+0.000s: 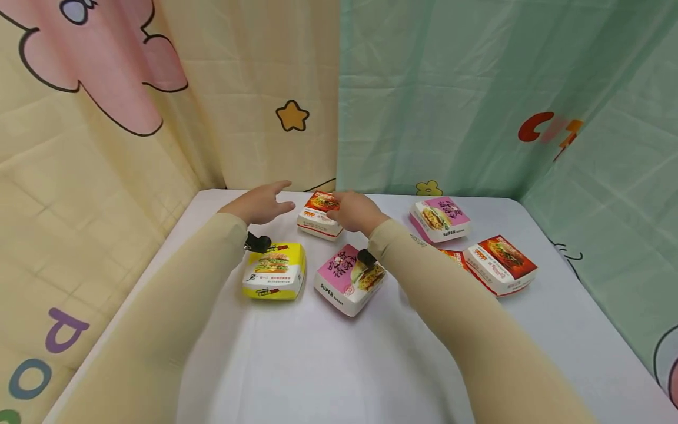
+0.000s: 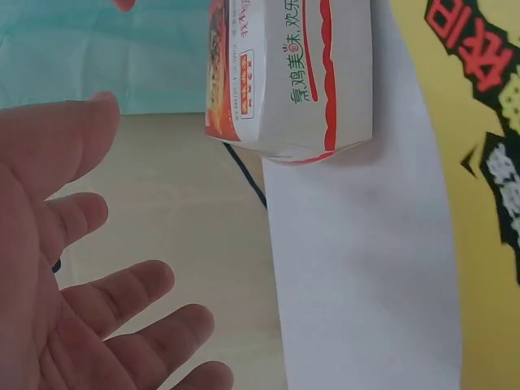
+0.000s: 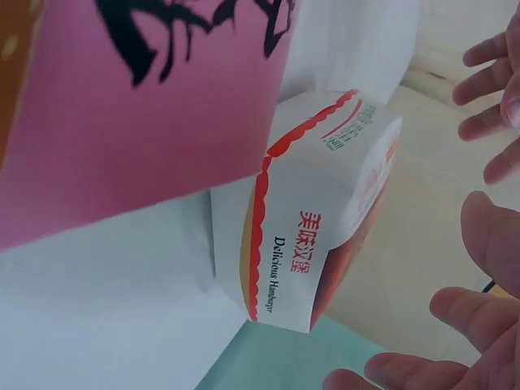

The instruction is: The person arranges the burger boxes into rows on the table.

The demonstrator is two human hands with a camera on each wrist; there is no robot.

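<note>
A red and white burger box (image 1: 316, 222) stands at the back of the white table, between my two hands. My left hand (image 1: 261, 204) is to its left, fingers spread and apart from the box, as the left wrist view also shows. My right hand (image 1: 358, 213) is at the box's right side and overlaps its edge in the head view; in the right wrist view a gap shows between these fingers and the box (image 3: 284, 236). Nearer me lie a yellow burger box (image 1: 274, 272), below the left wrist, and a pink one (image 1: 341, 285), below the right wrist.
On the right side of the table (image 1: 318, 371) are another pink burger box (image 1: 441, 219) and a red and white one (image 1: 500, 265). A further red box (image 1: 454, 257) is mostly hidden behind the right sleeve. Patterned curtains (image 1: 424, 118) hang around the table.
</note>
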